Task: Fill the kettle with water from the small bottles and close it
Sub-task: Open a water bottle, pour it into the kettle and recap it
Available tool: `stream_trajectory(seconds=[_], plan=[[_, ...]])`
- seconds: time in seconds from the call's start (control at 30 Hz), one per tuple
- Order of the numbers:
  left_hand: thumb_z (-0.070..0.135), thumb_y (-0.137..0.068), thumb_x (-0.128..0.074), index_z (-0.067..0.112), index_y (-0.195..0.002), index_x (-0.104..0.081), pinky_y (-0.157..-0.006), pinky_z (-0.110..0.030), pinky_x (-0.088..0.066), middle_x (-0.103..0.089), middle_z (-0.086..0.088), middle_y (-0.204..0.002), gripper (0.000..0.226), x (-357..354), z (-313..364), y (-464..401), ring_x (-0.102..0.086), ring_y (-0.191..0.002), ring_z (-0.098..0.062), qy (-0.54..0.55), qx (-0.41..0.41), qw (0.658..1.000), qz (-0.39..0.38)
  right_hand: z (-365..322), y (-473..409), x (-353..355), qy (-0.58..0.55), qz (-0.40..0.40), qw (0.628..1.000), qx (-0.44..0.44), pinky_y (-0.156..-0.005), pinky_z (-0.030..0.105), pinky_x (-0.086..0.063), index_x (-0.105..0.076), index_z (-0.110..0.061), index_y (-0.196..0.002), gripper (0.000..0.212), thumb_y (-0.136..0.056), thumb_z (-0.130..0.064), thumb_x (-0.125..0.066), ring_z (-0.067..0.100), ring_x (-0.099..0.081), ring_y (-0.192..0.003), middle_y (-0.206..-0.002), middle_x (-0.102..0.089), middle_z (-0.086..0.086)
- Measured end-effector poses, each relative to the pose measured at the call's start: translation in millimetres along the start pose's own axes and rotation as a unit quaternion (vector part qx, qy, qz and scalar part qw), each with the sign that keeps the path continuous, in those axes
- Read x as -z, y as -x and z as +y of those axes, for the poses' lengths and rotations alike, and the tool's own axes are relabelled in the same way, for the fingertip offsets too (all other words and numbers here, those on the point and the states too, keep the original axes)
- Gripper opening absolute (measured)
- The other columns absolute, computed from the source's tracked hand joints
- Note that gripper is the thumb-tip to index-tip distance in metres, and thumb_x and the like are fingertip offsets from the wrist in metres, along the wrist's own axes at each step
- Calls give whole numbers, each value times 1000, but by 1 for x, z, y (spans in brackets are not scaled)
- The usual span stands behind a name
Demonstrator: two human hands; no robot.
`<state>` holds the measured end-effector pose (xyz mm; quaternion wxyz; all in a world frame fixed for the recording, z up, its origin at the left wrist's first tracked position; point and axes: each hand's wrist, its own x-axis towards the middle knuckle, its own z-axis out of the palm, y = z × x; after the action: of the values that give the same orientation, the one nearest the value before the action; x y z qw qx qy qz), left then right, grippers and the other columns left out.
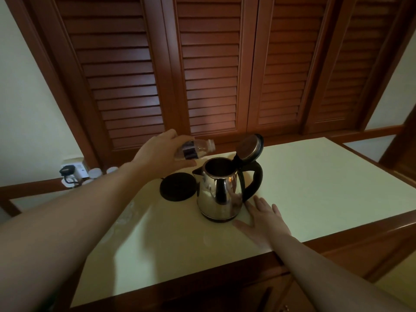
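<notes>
The table [315, 188] carries the steel kettle [219, 194] near its middle, lid [249, 147] tipped up, mouth open. It looks stiff, slick-sided, probably light while empty; its black handle [254, 183] is the natural hold. The right hand [265, 218] lies flat, fingers spread, just beside the kettle's base. The left hand [164, 152] grips the small bottle [195, 149], thin and likely squashy, tilted on its side just above and left of the opening.

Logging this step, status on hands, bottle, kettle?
Left hand grips small bottle, tilted toward kettle mouth. Right hand flat on counter beside kettle. Lid up; nothing blocking the opening.
</notes>
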<state>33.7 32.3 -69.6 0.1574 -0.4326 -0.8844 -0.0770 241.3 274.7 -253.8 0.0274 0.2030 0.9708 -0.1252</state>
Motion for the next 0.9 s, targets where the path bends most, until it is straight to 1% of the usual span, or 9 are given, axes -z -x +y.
stream_trajectory(seconds=[0.13, 0.2, 0.3, 0.4, 0.5, 0.57, 0.7, 0.77, 0.9], plan=[[63, -83, -72, 38, -131, -55, -80, -32, -45, -55, 12, -107, 57, -23, -8, 32, -55, -96, -11, 157, 75, 983, 60, -2, 2, -4, -12, 71, 997, 17, -125, 41, -22, -47, -36, -152, 86, -85, -88, -34, 21, -30, -149, -156, -45, -3], [60, -80, -75, 39, -127, -57, -77, -30, -47, -60, 13, -107, 55, -39, -11, 51, -59, -94, -9, 218, 100, 967, 81, -7, 6, -11, -9, 145, 987, 67, -107, 36, -39, -67, -32, -123, 64, -86, -80, -45, 18, -50, -122, -121, -62, -10], [60, -77, -77, 38, -125, -59, -72, -23, -46, -66, 14, -106, 55, -65, -12, 75, -64, -92, -7, 262, 138, 951, 87, -23, 13, -23, -28, 251, 951, 179, -79, 33, -51, -74, -25, -91, 43, -90, -65, -58, 15, -61, -85, -88, -66, -10], [55, -78, -81, 38, -124, -59, -76, -25, -51, -69, 17, -107, 53, -84, -10, 96, -66, -94, -5, 290, 158, 940, 86, -51, 20, -20, -65, 186, 957, 214, -72, 24, -51, -74, -25, -101, 49, -90, -68, -54, 10, -64, -84, -96, -66, -11], [51, -77, -84, 37, -123, -61, -76, -21, -48, -69, 17, -107, 53, -92, -8, 114, -65, -95, -1, 311, 165, 932, 85, -78, 23, -13, -23, 58, 970, 234, -85, 34, -53, -65, -29, -125, 59, -92, -73, -44, 12, -60, -102, -115, -59, -10], [51, -76, -85, 38, -122, -61, -76, -18, -48, -69, 19, -108, 53, -96, -9, 124, -64, -95, 3, 320, 167, 928, 85, -90, 21, -14, 10, 23, 968, 252, -87, 36, -51, -63, -27, -122, 50, -98, -67, -46, 15, -58, -104, -116, -55, -7], [48, -77, -86, 39, -121, -61, -76, -12, -48, -69, 22, -108, 52, -99, -8, 143, -64, -97, 6, 345, 172, 919, 79, -98, 16, -22, -31, 13, 961, 274, -89, 32, -47, -68, -17, -115, 39, -105, -51, -51, 18, -58, -101, -115, -51, -2], [46, -77, -86, 38, -122, -62, -77, -11, -46, -67, 22, -110, 53, -101, -10, 151, -63, -99, 5, 349, 166, 919, 73, -106, 17, -17, -91, 25, 956, 277, -89, 19, -41, -68, -17, -125, 37, -105, -45, -55, 6, -54, -99, -118, -48, -5], [49, -77, -85, 40, -128, -59, -80, -14, -44, -63, 20, -116, 58, -102, -17, 162, -60, -103, 2, 346, 149, 924, 60, -135, 11, 12, -228, 128, 926, 273, -79, 8, -39, -68, -16, -128, 34, -103, -40, -62, -7, -50, -96, -111, -45, -11]])
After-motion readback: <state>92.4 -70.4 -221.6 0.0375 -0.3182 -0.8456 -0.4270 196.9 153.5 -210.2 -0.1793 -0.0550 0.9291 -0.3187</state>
